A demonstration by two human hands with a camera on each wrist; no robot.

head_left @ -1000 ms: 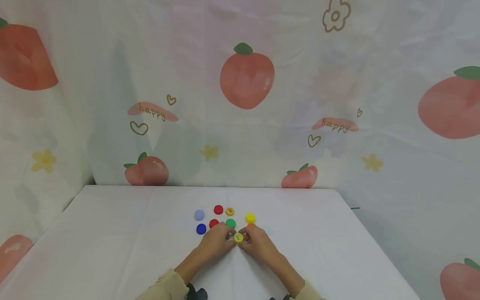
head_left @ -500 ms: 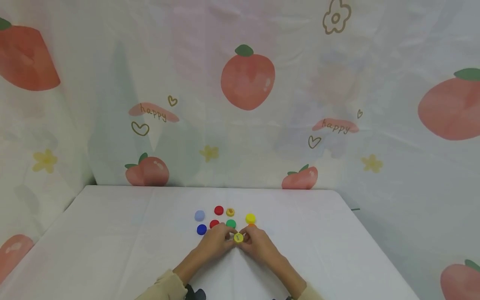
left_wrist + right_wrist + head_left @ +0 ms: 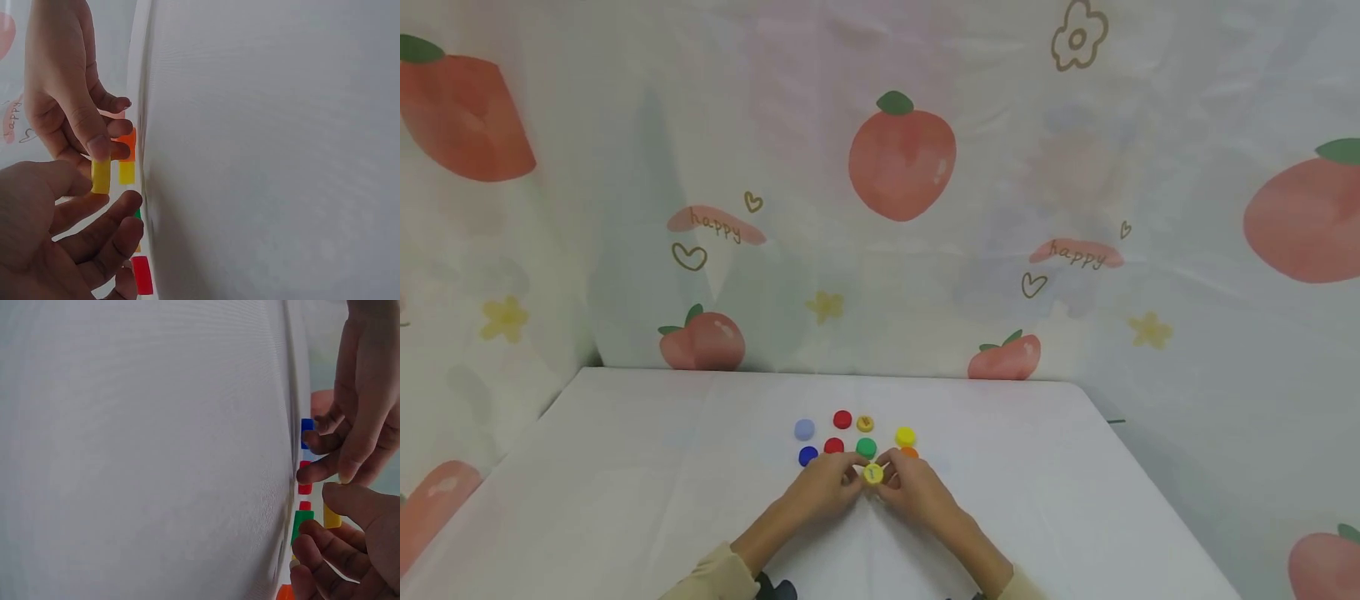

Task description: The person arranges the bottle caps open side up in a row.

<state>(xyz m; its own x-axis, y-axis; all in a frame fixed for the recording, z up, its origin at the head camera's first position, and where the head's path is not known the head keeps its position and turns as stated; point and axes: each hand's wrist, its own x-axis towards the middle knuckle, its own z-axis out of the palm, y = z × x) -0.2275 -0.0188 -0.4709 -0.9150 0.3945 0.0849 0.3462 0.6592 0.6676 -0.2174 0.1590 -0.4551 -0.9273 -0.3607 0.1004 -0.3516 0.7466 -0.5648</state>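
A yellow bottle cap (image 3: 873, 474) with a dark mark on its top is held between both hands, close over the white table. My left hand (image 3: 823, 486) pinches it from the left with thumb and index finger. From the right, my right hand (image 3: 919, 487) pinches the same cap, its thumb on the edge in the left wrist view. Just beyond the hands lie a green cap (image 3: 866, 447), a red cap (image 3: 833, 446), a dark blue cap (image 3: 807, 455) and an orange cap (image 3: 909, 452), the last partly hidden by the right hand.
Farther back lie a light blue cap (image 3: 804, 429), another red cap (image 3: 842, 419), a yellow-orange cap (image 3: 865, 423) and a bright yellow cap (image 3: 906, 436). The white table (image 3: 700, 450) ends at a fruit-printed cloth (image 3: 902, 283) behind it.
The held cap has turned, so its mark points another way, and it has shifted slightly left with the hands. My left hand now overlaps the dark blue cap. The head view has swung slightly.
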